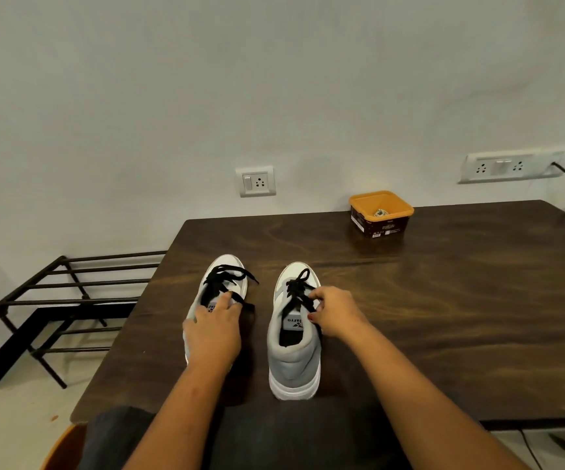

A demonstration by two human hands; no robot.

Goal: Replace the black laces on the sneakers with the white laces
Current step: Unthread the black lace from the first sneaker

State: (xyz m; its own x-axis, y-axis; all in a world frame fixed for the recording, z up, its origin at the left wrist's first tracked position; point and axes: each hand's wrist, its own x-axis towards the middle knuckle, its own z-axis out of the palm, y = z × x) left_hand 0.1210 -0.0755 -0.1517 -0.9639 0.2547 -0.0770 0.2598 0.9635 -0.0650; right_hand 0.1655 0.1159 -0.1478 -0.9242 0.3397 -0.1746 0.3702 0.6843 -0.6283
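On the dark wooden table (pixel 443 300), the left hand (pixel 213 330) rests flat-fingered on the left grey-and-white fabric sneaker (pixel 230 266) while the right hand (pixel 337 312) pinches the black woven lace (pixel 299 286) of the right sneaker (pixel 294 361): pull the free end steadily outward so the bow releases without jamming.

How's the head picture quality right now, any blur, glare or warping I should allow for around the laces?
Head view: dim, even light with a greenish cast, no hard glare, only a faint sheen on the table; wide-angle warping bends the table edges and wall sockets; focus is fair, but the black laces merge into a dark tangle by the right hand.
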